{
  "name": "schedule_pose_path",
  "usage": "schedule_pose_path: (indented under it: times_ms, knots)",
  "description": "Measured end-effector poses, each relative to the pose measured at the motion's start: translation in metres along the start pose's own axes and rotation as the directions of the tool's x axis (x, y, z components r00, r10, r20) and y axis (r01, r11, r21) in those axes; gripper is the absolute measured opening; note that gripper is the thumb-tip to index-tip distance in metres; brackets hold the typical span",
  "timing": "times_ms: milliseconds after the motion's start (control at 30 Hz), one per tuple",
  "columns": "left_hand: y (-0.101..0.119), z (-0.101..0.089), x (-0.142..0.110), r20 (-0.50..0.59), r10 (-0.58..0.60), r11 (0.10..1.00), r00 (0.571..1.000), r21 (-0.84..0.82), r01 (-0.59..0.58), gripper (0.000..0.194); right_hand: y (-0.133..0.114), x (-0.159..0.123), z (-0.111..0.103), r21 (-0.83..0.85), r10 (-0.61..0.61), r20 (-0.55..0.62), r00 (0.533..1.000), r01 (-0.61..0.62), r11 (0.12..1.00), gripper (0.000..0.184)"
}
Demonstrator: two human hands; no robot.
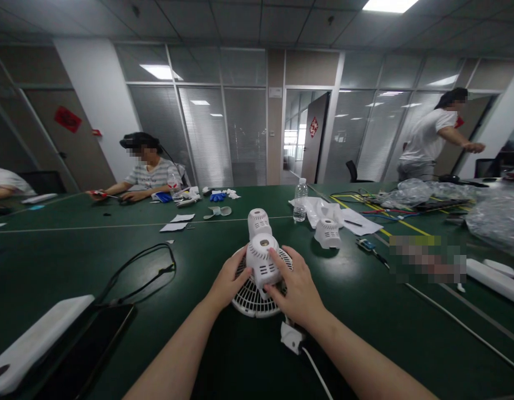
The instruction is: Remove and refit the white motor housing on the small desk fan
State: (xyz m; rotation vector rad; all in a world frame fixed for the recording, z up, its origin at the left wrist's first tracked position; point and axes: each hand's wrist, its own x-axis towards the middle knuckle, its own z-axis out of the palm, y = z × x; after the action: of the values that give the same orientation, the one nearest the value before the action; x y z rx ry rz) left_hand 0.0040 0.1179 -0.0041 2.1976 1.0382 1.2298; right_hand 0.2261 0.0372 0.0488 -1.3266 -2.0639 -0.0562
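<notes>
A white slotted fan motor housing (262,256) stands over a round white fan grille (253,306) lying on the table in front of me. My left hand (227,284) is on its left side, fingers reaching behind it and thumb along the front. My right hand (297,286) grips it from the right, with fingertips on its upper edge and thumb low at the front. Just behind is a second white housing (258,220); a third housing (327,234) sits farther right. Below my right hand lies a small white block (291,336) with a white cord.
On the green table (190,266), a white device (40,339) and a black phone (90,347) lie at left near a black cable (140,250). A water bottle (300,201) stands beyond the housings. Plastic bags (496,214) and wires are at right. Other people are across the room.
</notes>
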Motion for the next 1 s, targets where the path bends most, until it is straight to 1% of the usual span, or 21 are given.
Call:
schedule_pose_path:
  times_ms: [100, 200, 300, 400, 567, 700, 800, 867, 933, 1000]
  knots:
    - [0.001, 0.000, 0.002, 0.033, 0.005, 0.998, 0.999, 0.069, -0.007, 0.067, 0.002, 0.000, 0.004, 0.132, 0.000, 0.083, 0.997, -0.011, 0.991, 0.088]
    - [0.002, -0.001, 0.003, 0.066, 0.000, 0.994, 0.998, 0.108, -0.007, 0.069, 0.004, -0.001, 0.010, 0.261, 0.014, 0.157, 0.988, -0.055, 0.964, 0.092]
    - [0.001, -0.001, 0.004, 0.075, -0.025, 0.991, 0.997, 0.133, 0.015, 0.073, 0.007, -0.001, 0.015, 0.345, 0.060, 0.152, 0.987, -0.110, 0.932, 0.095]
    - [0.000, 0.000, 0.005, 0.075, -0.053, 0.992, 0.996, 0.116, 0.044, 0.075, 0.009, -0.001, 0.018, 0.388, 0.095, 0.160, 0.983, -0.151, 0.909, 0.094]
    - [0.001, -0.002, 0.008, 0.080, -0.044, 0.998, 0.996, 0.056, 0.040, 0.071, 0.011, 0.001, 0.017, 0.390, 0.106, 0.153, 0.983, -0.158, 0.907, 0.093]
    - [0.005, -0.004, 0.009, 0.073, -0.077, 0.996, 0.994, 0.052, 0.074, 0.068, 0.011, 0.002, 0.014, 0.374, 0.121, 0.170, 0.978, -0.177, 0.910, 0.091]
    - [0.009, -0.004, 0.009, 0.059, -0.058, 0.998, 0.997, 0.039, 0.055, 0.068, 0.008, 0.000, 0.010, 0.350, 0.110, 0.167, 0.980, -0.163, 0.923, 0.091]
    - [0.011, -0.005, 0.008, 0.048, -0.041, 0.998, 0.998, 0.049, 0.038, 0.070, 0.004, -0.003, 0.009, 0.301, 0.101, 0.127, 0.987, -0.135, 0.944, 0.097]
    - [0.012, -0.006, 0.008, 0.034, -0.037, 0.996, 0.999, 0.082, 0.034, 0.071, 0.000, -0.006, 0.009, 0.232, 0.090, 0.057, 0.994, -0.101, 0.967, 0.106]
    - [0.012, -0.007, 0.006, 0.014, -0.044, 0.992, 0.999, 0.118, 0.042, 0.070, -0.005, -0.009, 0.009, 0.169, 0.082, 0.003, 0.997, -0.081, 0.982, 0.109]
